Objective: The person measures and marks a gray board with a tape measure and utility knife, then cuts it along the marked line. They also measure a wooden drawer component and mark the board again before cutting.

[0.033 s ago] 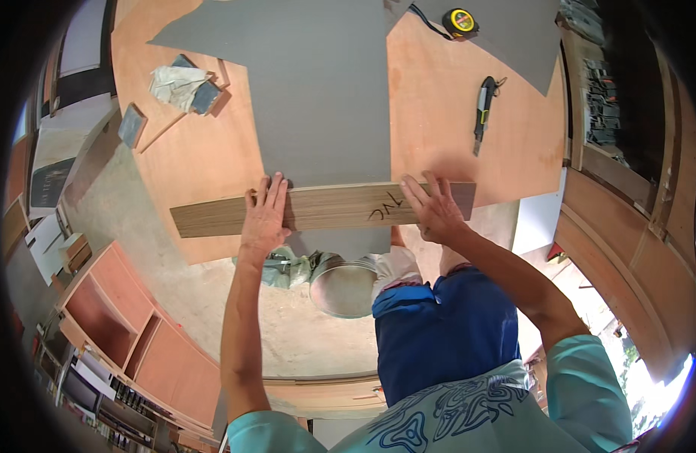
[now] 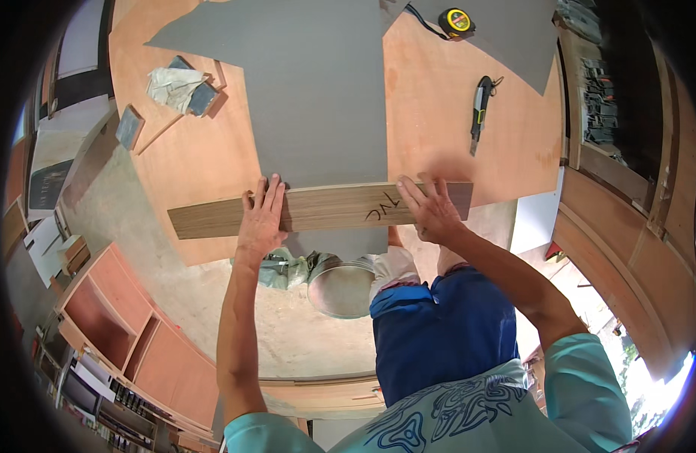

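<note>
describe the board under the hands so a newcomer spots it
Find the pale wooden table with a grey sheet on it. At its near edge, a long narrow board lies across the sheet under the left hand and right hand. Brown grain and black marks distinguish it from the plain grey sheet.

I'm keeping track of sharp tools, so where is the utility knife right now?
In the head view, the utility knife lies right of centre on the wooden tabletop, below the tape measure and beyond the right hand.
</note>
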